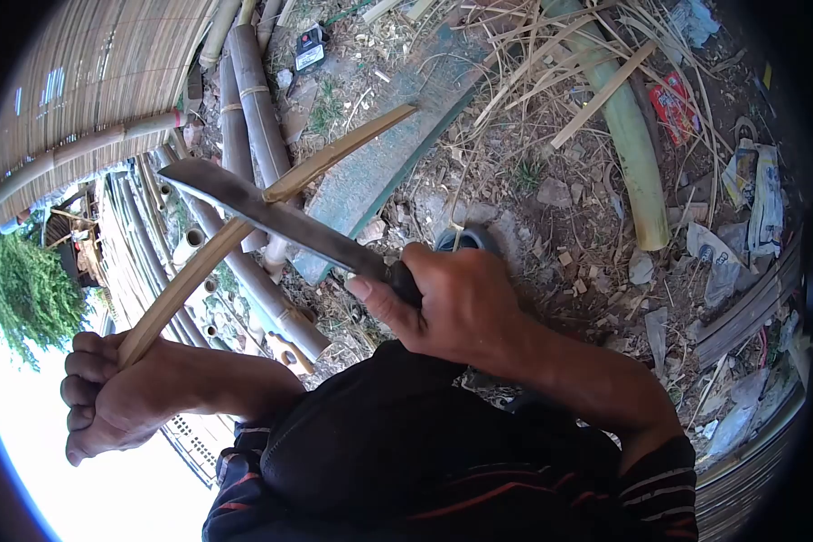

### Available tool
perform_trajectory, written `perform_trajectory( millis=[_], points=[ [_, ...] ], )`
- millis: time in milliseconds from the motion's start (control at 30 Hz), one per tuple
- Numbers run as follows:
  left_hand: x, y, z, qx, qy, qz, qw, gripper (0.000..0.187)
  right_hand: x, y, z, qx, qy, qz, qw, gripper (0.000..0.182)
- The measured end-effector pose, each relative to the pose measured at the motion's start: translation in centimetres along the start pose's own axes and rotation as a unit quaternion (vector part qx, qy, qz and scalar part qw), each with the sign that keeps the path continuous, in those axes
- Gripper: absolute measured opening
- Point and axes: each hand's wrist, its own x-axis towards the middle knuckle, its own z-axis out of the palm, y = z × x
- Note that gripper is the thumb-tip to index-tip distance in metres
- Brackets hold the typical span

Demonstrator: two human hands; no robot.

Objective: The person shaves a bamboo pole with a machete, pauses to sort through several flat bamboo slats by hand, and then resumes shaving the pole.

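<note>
My left hand (131, 393) is closed around the lower end of a long split bamboo strip (186, 285), which slants up and away to the right. In my right hand (465, 303) is the dark handle of a machete (285, 226), thumb laid along the grip. Its broad blade points to the upper left and crosses the bamboo strip about midway, right against it in this view. Above the blade the strip looks rough and split along its face. Both hands are in front of my torso.
A green-edged board (361, 172) lies beyond the blade. At the right is a thick green bamboo pole (632, 154) among thin shavings (506, 68). Dark bamboo poles (253, 108), a wooden saw handle (289, 350) and a slatted screen (99, 72) are at the left.
</note>
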Motion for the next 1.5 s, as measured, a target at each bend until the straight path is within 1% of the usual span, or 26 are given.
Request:
perform_trajectory(
  millis=[67, 100, 167, 300, 333, 367, 433, 500, 567, 600, 633, 700, 733, 767, 833, 900, 933, 967, 1033, 1067, 1167, 1233, 1300, 1367, 1467, 1500],
  points=[
    [-0.6, 1.0, -0.1, -0.036, -0.019, 0.009, 0.999, 0.048, -1.3, -1.1, 0.7, 0.017, 0.122, -0.204, 0.971, 0.056],
    [-0.6, 1.3, -0.2, -0.055, -0.018, 0.009, 0.998, 0.049, -0.5, 0.1, 0.9, 0.016, 0.116, -0.206, 0.971, 0.056],
    [-0.3, 1.2, -0.3, -0.052, -0.025, 0.011, 0.998, 0.052, 1.7, 3.0, 1.6, -0.012, 0.07, -0.027, 0.997, 0.056],
    [0.2, 0.2, -0.9, -0.045, -0.023, 0.006, 0.999, 0.05, -0.1, -0.4, -0.1, -0.005, 0.067, -0.077, 0.995, 0.057],
    [0.2, 0.3, -1.0, -0.045, -0.036, 0.018, 0.998, 0.049, -0.5, 0.3, 0.5, 0.015, 0.097, -0.207, 0.974, 0.059],
    [0.3, 0.6, -1.3, -0.039, -0.052, 0.031, 0.997, 0.049, 0.1, 2.1, 1.2, 0.018, 0.089, -0.207, 0.974, 0.059],
    [0.3, 0.6, -1.3, -0.037, -0.055, 0.018, 0.998, 0.049, 2.9, 6.5, 2.1, -0.05, 0.002, 0.003, 0.999, 0.061],
    [0.7, -0.6, -1.0, -0.02, -0.031, -0.005, 0.999, 0.048, 4.1, 6.9, 1.1, -0.08, 0.003, 0.02, 0.997, 0.064],
    [0.0, -0.2, -0.5, -0.025, -0.029, -0.001, 0.999, 0.048, 2.7, 2.9, 0.3, -0.093, 0.013, 0.048, 0.994, 0.066],
    [-0.3, 0.4, -0.5, -0.033, -0.042, 0.002, 0.999, 0.048, 1.6, 2.2, -0.3, -0.055, 0.01, -0.013, 0.998, 0.066],
    [-0.5, 0.9, -0.6, -0.038, -0.048, 0.009, 0.998, 0.049, 2.1, 3.2, -0.5, -0.062, 0.01, -0.018, 0.998, 0.066],
    [0.1, 1.0, -0.9, -0.064, -0.055, -0.001, 0.996, 0.048, 2.5, 6.0, 1.5, -0.078, 0.107, -0.206, 0.969, 0.067],
    [0.0, 1.1, -0.8, -0.067, -0.06, -0.001, 0.996, 0.048, 4.3, 8.7, 1.9, -0.097, 0.037, 0.021, 0.994, 0.067],
    [-0.4, 1.2, -0.4, -0.076, -0.05, 0.002, 0.996, 0.048, 6.3, 10.1, 1.0, -0.16, 0.022, 0.115, 0.98, 0.068],
    [-0.5, 0.8, 0.1, -0.041, -0.025, 0.007, 0.999, 0.049, 7.0, 7.6, -0.8, -0.141, -0.041, 0.164, 0.975, 0.069],
    [-1.1, 1.4, 0.5, -0.049, -0.027, 0.016, 0.998, 0.05, 5.2, 5.9, -0.6, -0.143, 0.029, 0.113, 0.983, 0.069],
    [-1.3, 1.0, 1.0, -0.056, -0.018, 0.016, 0.998, 0.05, 3.9, 5.3, -1.2, -0.099, -0.032, 0.078, 0.992, 0.068],
    [-1.1, 0.7, 1.0, -0.047, -0.02, 0.014, 0.999, 0.05, 3.6, 6.8, -1.1, -0.097, -0.035, 0.077, 0.992, 0.068],
    [-0.4, 0.2, 0.7, -0.031, -0.019, 0.008, 0.999, 0.049, 2.4, 11.5, 0.5, -0.164, 0.074, 0.054, 0.982, 0.067],
    [-0.6, 0.5, 0.7, -0.028, -0.01, -0.005, 1.0, 0.049, 3.5, 12.5, -0.8, -0.141, 0.031, 0.168, 0.975, 0.067],
    [-0.5, 0.3, 0.2, -0.029, -0.006, -0.012, 0.999, 0.048, 2.8, 9.2, -1.1, -0.185, 0.039, 0.183, 0.965, 0.069],
    [-0.4, 0.1, 0.3, -0.037, -0.009, -0.009, 0.999, 0.048, 1.6, 8.6, -1.4, -0.19, 0.06, 0.161, 0.967, 0.065],
    [-0.5, 0.1, 0.3, -0.011, -0.005, -0.016, 1.0, 0.048, -1.1, 9.4, -1.4, -0.157, 0.063, 0.014, 0.985, 0.058],
    [-0.3, 0.0, 0.0, -0.018, -0.006, -0.012, 1.0, 0.048, -2.2, 8.6, -0.5, -0.126, 0.068, 0.014, 0.99, 0.053],
    [-0.1, -0.2, -0.2, -0.025, -0.016, -0.011, 1.0, 0.048, -2.2, 5.7, -0.3, -0.069, 0.096, -0.09, 0.989, 0.053],
    [-0.1, -0.2, -0.2, -0.02, -0.019, -0.007, 1.0, 0.048, -1.9, 6.1, -0.4, -0.07, 0.094, -0.092, 0.989, 0.053]
  ],
)
